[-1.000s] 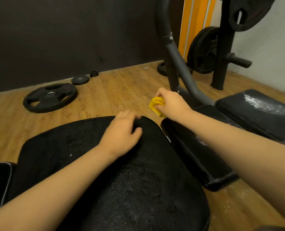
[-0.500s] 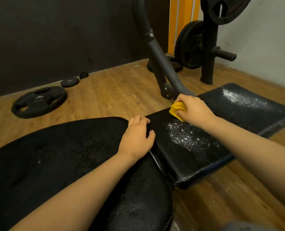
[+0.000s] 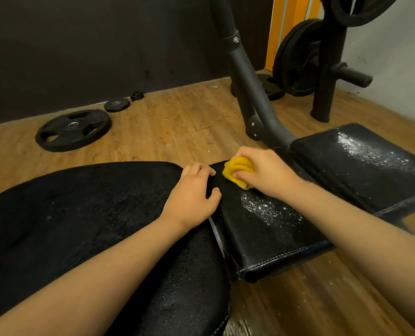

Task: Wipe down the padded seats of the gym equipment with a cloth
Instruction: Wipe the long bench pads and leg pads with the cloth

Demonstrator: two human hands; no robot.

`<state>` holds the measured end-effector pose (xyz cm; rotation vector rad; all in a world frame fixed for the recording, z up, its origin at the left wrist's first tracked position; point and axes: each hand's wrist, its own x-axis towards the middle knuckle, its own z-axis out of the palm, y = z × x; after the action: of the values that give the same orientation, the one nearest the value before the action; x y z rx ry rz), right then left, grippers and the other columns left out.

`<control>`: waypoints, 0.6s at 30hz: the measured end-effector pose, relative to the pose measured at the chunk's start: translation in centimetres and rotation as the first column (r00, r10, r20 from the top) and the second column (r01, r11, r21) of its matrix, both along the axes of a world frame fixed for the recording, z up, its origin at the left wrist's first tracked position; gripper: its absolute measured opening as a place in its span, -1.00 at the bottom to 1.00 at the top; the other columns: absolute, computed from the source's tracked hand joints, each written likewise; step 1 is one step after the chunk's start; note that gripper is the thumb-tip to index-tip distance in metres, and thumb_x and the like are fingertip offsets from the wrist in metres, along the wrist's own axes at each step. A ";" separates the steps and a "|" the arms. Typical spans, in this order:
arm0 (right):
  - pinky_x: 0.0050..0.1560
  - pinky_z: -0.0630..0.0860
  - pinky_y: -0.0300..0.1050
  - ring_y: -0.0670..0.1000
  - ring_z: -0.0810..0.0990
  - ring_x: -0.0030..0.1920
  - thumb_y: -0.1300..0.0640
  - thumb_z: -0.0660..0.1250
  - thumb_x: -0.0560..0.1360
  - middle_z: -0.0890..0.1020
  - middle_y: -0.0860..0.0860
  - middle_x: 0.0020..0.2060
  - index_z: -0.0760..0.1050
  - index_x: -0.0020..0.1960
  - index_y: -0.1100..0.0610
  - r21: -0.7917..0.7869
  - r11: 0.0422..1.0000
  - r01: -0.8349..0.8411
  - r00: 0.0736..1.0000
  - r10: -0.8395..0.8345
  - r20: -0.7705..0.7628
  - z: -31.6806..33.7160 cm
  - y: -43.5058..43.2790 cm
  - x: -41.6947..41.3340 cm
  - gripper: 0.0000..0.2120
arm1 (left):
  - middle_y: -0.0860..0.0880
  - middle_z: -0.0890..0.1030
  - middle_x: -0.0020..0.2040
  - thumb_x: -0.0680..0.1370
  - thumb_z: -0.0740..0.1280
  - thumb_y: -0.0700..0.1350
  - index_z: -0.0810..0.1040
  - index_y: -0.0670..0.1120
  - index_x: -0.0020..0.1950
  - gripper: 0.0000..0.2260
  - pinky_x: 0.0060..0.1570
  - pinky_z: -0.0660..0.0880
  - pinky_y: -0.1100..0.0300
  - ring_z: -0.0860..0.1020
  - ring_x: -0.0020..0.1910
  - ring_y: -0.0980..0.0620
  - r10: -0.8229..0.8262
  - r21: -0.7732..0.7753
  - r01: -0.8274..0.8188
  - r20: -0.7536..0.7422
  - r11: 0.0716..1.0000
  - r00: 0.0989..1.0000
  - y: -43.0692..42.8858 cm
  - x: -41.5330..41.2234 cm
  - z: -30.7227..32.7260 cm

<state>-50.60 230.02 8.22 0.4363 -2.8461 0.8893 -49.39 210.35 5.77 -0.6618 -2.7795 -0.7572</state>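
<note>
A wide black padded seat [image 3: 80, 214] fills the lower left. My left hand [image 3: 191, 197] rests on its right edge, fingers loosely bent over the rim. To the right lies a narrower black pad [image 3: 269, 229] speckled with white dust. My right hand [image 3: 264, 170] grips a bunched yellow cloth [image 3: 236, 169] and presses it on that pad's far left corner. A third black pad [image 3: 361, 170], also dusted white, lies farther right.
A grey curved frame tube [image 3: 250, 88] rises behind the pads. A large weight plate [image 3: 73, 129] and a small one [image 3: 116, 105] lie on the wooden floor at left. A black plate rack [image 3: 327, 69] with plates stands at the back right by the wall.
My right hand has slid the yellow cloth leftward along the dusty pad toward my left hand. The view has shifted, bringing more of the pads into sight. My left hand stays on the seat's edge.
</note>
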 end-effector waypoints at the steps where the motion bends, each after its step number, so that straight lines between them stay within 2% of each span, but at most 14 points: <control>1: -0.01 0.52 -0.02 -0.02 0.59 -0.01 0.07 0.45 0.41 0.64 -0.04 -0.05 0.52 -0.01 0.01 -0.020 0.996 -0.089 0.996 0.089 0.016 -0.1 -0.9 1.2 -0.81 | -0.01 0.41 0.24 0.54 0.25 0.00 0.44 -0.13 0.31 -0.62 0.21 0.33 0.24 0.28 0.31 0.06 -0.008 -0.017 0.008 0.001 1.000 1.000 0.0 0.0 -0.1; 3: 0.01 0.51 -0.09 -0.11 0.58 0.02 0.06 0.45 0.41 0.64 -0.09 0.00 0.52 0.00 0.00 -0.042 0.981 -0.191 0.980 0.193 0.047 -0.1 -0.7 2.8 -0.80 | 0.00 0.40 0.27 0.51 0.22 0.07 0.42 -0.12 0.35 -0.53 0.22 0.38 0.16 0.28 0.32 0.06 -0.033 -0.060 0.033 0.004 0.998 0.999 -0.1 0.1 -0.2; 4: 0.02 0.52 -0.12 -0.13 0.58 0.03 0.06 0.45 0.42 0.63 -0.10 0.02 0.52 0.01 -0.01 -0.036 0.982 -0.186 0.980 0.188 0.062 0.0 0.1 3.0 -0.80 | 0.00 0.39 0.29 0.52 0.23 0.07 0.41 -0.12 0.37 -0.53 0.24 0.36 0.18 0.26 0.34 0.06 -0.044 -0.071 0.045 0.009 0.996 0.999 -0.2 0.1 -0.3; 6: 0.02 0.52 -0.10 -0.08 0.58 0.04 0.06 0.44 0.44 0.62 -0.08 0.02 0.51 0.06 0.01 0.001 0.997 -0.073 0.996 0.072 0.054 0.2 2.2 2.6 -0.78 | 0.01 0.37 0.33 0.57 0.27 0.01 0.39 -0.11 0.41 -0.56 0.28 0.27 0.24 0.24 0.38 0.06 -0.055 -0.067 0.057 0.030 0.996 0.998 -0.3 0.2 -0.1; 8: -0.02 0.47 -0.09 0.02 0.57 0.02 0.07 0.43 0.45 0.60 -0.01 -0.03 0.50 0.08 0.07 0.048 0.997 0.068 0.998 -0.067 -0.023 0.1 3.1 1.9 -0.77 | -0.01 0.38 0.35 0.58 0.27 -0.03 0.39 -0.12 0.41 -0.59 0.29 0.22 0.27 0.25 0.39 0.05 -0.034 -0.054 0.037 0.051 0.998 0.998 -0.2 0.5 0.4; 10: -0.07 0.38 -0.14 0.07 0.56 0.03 0.10 0.42 0.45 0.60 0.04 -0.02 0.50 0.08 0.10 0.082 0.991 0.102 0.992 -0.096 -0.077 -0.2 2.1 2.3 -0.77 | -0.03 0.40 0.35 0.59 0.28 -0.06 0.39 -0.13 0.40 -0.61 0.30 0.24 0.24 0.26 0.39 0.02 0.018 -0.045 -0.014 0.083 0.999 0.996 -0.4 1.8 1.2; 12: -0.10 0.34 -0.15 0.06 0.55 0.02 0.11 0.43 0.44 0.61 0.02 0.00 0.50 0.05 0.08 0.090 0.994 0.055 0.996 -0.049 -0.070 -0.4 0.7 4.1 -0.78 | -0.03 0.40 0.34 0.59 0.28 -0.05 0.37 -0.12 0.41 -0.60 0.32 0.26 0.20 0.26 0.39 0.01 0.033 -0.076 -0.026 0.101 0.997 0.994 -0.8 3.8 2.0; 14: -0.09 0.40 -0.14 0.02 0.57 0.01 0.11 0.45 0.42 0.63 -0.03 0.02 0.50 0.02 0.04 0.077 0.997 -0.017 0.999 0.019 -0.026 -0.3 0.0 6.2 -0.79 | -0.03 0.42 0.34 0.59 0.28 -0.03 0.37 -0.10 0.41 -0.59 0.32 0.30 0.18 0.29 0.38 0.01 -0.004 -0.138 0.015 0.079 0.990 0.997 -1.8 5.9 2.9; 18: 0.00 0.53 -0.06 -0.08 0.60 -0.02 0.07 0.47 0.41 0.65 -0.09 -0.03 0.52 -0.03 -0.03 0.054 0.992 -0.113 0.983 0.104 0.148 1.2 1.2 8.9 -0.81 | 0.00 0.44 0.33 0.58 0.28 -0.02 0.38 -0.06 0.39 -0.61 0.30 0.31 0.22 0.34 0.34 0.06 -0.051 -0.300 0.084 0.116 0.950 0.992 -4.8 10.3 5.4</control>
<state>-41.67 231.25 9.44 0.5610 -3.0147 0.8876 -39.13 205.56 11.12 -0.7942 -3.0188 -0.3858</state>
